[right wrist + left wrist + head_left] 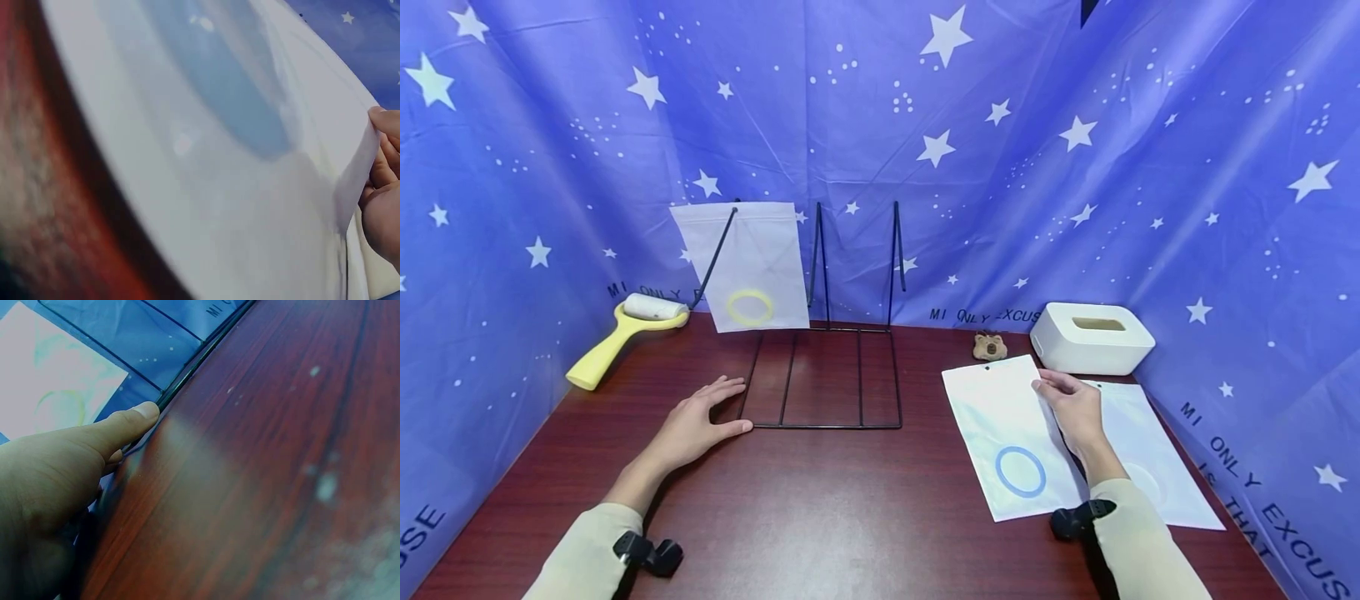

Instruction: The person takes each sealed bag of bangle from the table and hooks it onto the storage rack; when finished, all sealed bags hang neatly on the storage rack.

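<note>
My right hand [1072,410] pinches the right edge of a white zip bag [1000,417] between thumb and fingers. A blue ring [1021,472] shows through the bag's lower part; in the right wrist view the bag [250,206] fills most of the frame. Under and beside my right hand lies another white bag [1165,450] with a pale ring [1142,485]. My left hand [688,423] rests at the front left corner of a black wire rack [820,427], thumb touching the wire, fingers spread. From the rack's left hook hangs a white bag [760,258] with a yellow ring [750,308].
A yellow lint roller [617,346] lies at the back left. A white tissue box [1090,354] stands at the back right, with a small brown bear-faced item [989,347] beside it. A blue star-patterned curtain [865,125] surrounds the dark red wooden table [820,517].
</note>
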Available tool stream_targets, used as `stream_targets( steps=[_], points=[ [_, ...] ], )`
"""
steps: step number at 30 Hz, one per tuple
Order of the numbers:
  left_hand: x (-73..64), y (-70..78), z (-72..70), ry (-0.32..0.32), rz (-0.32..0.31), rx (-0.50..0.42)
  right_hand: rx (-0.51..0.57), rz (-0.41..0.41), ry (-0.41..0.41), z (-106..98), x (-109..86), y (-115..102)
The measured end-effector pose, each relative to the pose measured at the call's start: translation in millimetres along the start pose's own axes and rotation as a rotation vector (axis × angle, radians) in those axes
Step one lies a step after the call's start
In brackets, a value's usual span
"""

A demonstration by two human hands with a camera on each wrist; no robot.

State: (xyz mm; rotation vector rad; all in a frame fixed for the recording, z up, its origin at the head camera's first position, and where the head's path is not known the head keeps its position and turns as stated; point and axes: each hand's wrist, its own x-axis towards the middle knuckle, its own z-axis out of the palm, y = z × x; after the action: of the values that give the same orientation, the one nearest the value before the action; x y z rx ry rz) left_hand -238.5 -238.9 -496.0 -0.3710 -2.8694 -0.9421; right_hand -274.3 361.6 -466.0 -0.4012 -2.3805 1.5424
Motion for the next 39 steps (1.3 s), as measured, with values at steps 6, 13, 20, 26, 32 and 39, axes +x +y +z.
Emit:
stream_targets(
  steps=[6, 13, 20, 26, 32, 39],
  points=[
    [-0.8, -0.4, -0.3, 0.006, 0.002, -0.002, 0.1, 0.024, -0.005, -2.4, -2.9, -10.7],
    [-0.6, 0.7, -2.0, 0.003, 0.004, -0.004, 0.183, 0.02, -0.056, -8.0, -13.1, -31.6],
    [-1.9, 0.4, -2.9, 0.0, 0.004, -0.005, 0.246, -0.045, -0.097, -16.5, -29.1, -58.1],
    [-2.4, -0.5, -2.3, -0.003, -0.002, -0.005, 0.362, -0.12, -0.096, -18.9, -43.2, -79.5],
    [-1.8, 0.0, -1.0, -0.003, 0.0, -0.007, 0.526, -0.191, -0.078, -9.4, -60.8, -101.1],
    [-1.7, -1.2, -0.1, 0.001, 0.004, -0.009, 0.596, -0.277, -0.071, 2.4, -77.4, -122.6]
  ],
)
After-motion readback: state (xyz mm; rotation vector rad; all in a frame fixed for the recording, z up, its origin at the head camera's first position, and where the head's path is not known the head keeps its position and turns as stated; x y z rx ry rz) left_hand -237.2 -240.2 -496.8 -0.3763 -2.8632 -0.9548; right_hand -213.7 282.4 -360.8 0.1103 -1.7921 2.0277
